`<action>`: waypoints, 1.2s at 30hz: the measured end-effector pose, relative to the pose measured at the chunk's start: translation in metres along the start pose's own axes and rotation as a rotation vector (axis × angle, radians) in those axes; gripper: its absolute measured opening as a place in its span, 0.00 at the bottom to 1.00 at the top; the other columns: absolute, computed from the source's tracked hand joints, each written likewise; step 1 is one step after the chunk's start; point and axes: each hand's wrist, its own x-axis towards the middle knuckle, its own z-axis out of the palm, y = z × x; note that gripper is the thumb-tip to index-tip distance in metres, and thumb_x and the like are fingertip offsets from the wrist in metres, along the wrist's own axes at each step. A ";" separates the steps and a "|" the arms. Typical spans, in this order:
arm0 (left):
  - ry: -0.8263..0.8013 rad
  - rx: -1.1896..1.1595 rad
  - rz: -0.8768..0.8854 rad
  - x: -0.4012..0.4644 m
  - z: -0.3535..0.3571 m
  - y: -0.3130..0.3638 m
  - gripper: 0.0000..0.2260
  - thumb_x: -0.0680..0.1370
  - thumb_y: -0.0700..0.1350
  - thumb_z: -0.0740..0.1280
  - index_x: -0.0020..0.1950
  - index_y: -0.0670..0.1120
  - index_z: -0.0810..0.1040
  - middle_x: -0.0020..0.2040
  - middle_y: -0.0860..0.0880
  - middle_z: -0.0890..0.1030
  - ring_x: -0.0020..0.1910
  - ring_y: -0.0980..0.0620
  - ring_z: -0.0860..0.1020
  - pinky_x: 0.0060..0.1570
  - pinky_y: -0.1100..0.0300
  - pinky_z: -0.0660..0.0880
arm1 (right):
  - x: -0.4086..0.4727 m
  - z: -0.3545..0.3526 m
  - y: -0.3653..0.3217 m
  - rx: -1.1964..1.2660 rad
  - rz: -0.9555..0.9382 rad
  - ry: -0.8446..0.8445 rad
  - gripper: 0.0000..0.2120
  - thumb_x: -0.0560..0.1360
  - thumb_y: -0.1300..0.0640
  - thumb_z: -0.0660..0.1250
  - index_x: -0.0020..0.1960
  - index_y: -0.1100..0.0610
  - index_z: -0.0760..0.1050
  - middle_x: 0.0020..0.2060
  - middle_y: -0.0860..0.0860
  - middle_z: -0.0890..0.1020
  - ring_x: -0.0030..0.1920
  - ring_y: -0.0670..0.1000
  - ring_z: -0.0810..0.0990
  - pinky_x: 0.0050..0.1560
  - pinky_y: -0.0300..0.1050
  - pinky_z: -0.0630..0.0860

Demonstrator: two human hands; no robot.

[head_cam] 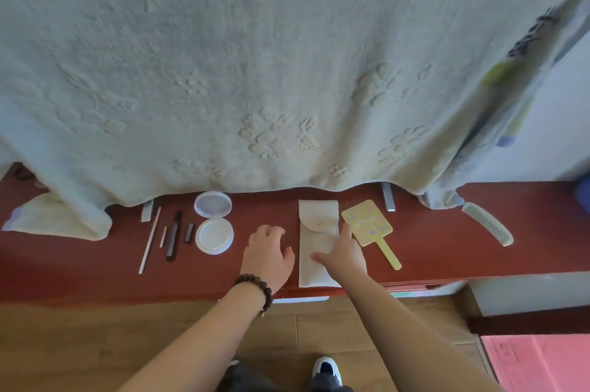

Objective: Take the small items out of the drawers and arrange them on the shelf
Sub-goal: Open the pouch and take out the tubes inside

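A red-brown shelf point(95, 276) runs across the view with small items laid out on it. A beige snap pouch point(316, 225) lies in the middle. My right hand point(343, 251) rests on the pouch's right side, fingers spread and fairly straight. My left hand point(268, 251), with a bead bracelet at the wrist, lies on the shelf just left of the pouch, fingers loosely curled, holding nothing. A yellow hand mirror point(367, 222) lies right of the pouch. A white comb point(488, 227) lies further right.
Left of my hands are a round white case point(214, 236) with its clear lid point(212, 204), a black pen point(174, 235), a short dark stick point(189, 232) and a thin white stick point(150, 240). A pale blanket point(255, 72) hangs behind. Wooden floor lies below.
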 end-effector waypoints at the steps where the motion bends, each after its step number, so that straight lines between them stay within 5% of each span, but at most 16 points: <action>1: 0.003 -0.049 -0.068 -0.001 0.001 0.006 0.17 0.77 0.47 0.63 0.66 0.47 0.71 0.65 0.47 0.71 0.63 0.47 0.70 0.59 0.51 0.73 | 0.002 -0.003 0.000 0.016 0.019 -0.038 0.42 0.67 0.49 0.76 0.72 0.59 0.56 0.61 0.57 0.75 0.60 0.58 0.76 0.53 0.50 0.76; 4: 0.036 -0.133 -0.170 -0.005 0.004 0.022 0.21 0.77 0.47 0.64 0.68 0.47 0.68 0.66 0.47 0.70 0.63 0.47 0.70 0.58 0.51 0.73 | 0.007 -0.012 0.002 0.075 -0.005 -0.111 0.32 0.68 0.53 0.76 0.64 0.60 0.62 0.56 0.56 0.77 0.55 0.57 0.78 0.47 0.47 0.76; 9: 0.117 -0.257 -0.234 -0.012 0.005 0.036 0.25 0.75 0.49 0.67 0.70 0.48 0.64 0.68 0.48 0.69 0.65 0.49 0.70 0.58 0.54 0.73 | 0.008 -0.023 0.005 0.207 -0.098 -0.176 0.27 0.69 0.59 0.74 0.62 0.57 0.64 0.54 0.53 0.77 0.51 0.54 0.76 0.50 0.47 0.73; 14: 0.132 -0.708 -0.417 -0.017 -0.010 0.043 0.32 0.71 0.47 0.73 0.71 0.47 0.64 0.63 0.51 0.74 0.59 0.52 0.74 0.55 0.60 0.70 | -0.011 -0.022 -0.002 0.540 -0.169 -0.299 0.27 0.67 0.53 0.76 0.62 0.52 0.67 0.52 0.49 0.79 0.51 0.50 0.80 0.54 0.51 0.79; 19: 0.084 -0.917 -0.457 -0.022 -0.034 0.031 0.24 0.68 0.47 0.76 0.62 0.47 0.75 0.54 0.51 0.82 0.51 0.51 0.81 0.54 0.47 0.78 | -0.039 -0.027 -0.023 0.652 -0.270 -0.335 0.23 0.68 0.52 0.75 0.58 0.53 0.70 0.47 0.49 0.82 0.48 0.49 0.83 0.48 0.50 0.82; 25: 0.036 -1.052 -0.402 -0.031 -0.061 0.015 0.21 0.66 0.43 0.76 0.57 0.48 0.76 0.52 0.47 0.83 0.50 0.45 0.83 0.53 0.42 0.78 | -0.045 -0.058 -0.038 0.315 -0.596 -0.124 0.14 0.70 0.55 0.74 0.53 0.51 0.74 0.44 0.47 0.80 0.42 0.45 0.78 0.46 0.41 0.77; 28: -0.052 -1.051 -0.351 -0.034 -0.070 0.012 0.26 0.62 0.46 0.76 0.59 0.48 0.76 0.53 0.47 0.83 0.51 0.46 0.82 0.54 0.42 0.78 | -0.042 -0.077 -0.041 0.093 -0.882 0.113 0.23 0.70 0.54 0.73 0.63 0.50 0.72 0.58 0.45 0.74 0.56 0.45 0.73 0.56 0.33 0.67; 31: -0.118 -1.050 -0.308 -0.036 -0.074 0.014 0.26 0.61 0.46 0.76 0.59 0.47 0.76 0.53 0.47 0.83 0.52 0.45 0.82 0.54 0.41 0.78 | -0.039 -0.092 -0.047 -0.119 -1.112 0.149 0.26 0.72 0.53 0.71 0.69 0.49 0.70 0.68 0.48 0.70 0.69 0.49 0.65 0.66 0.42 0.63; 36: -0.210 -1.065 -0.270 -0.041 -0.079 0.017 0.28 0.60 0.46 0.76 0.59 0.46 0.76 0.54 0.45 0.83 0.53 0.44 0.82 0.57 0.41 0.77 | -0.029 -0.095 -0.044 -0.296 -1.338 0.226 0.19 0.75 0.47 0.62 0.62 0.53 0.77 0.62 0.53 0.78 0.64 0.58 0.75 0.63 0.55 0.72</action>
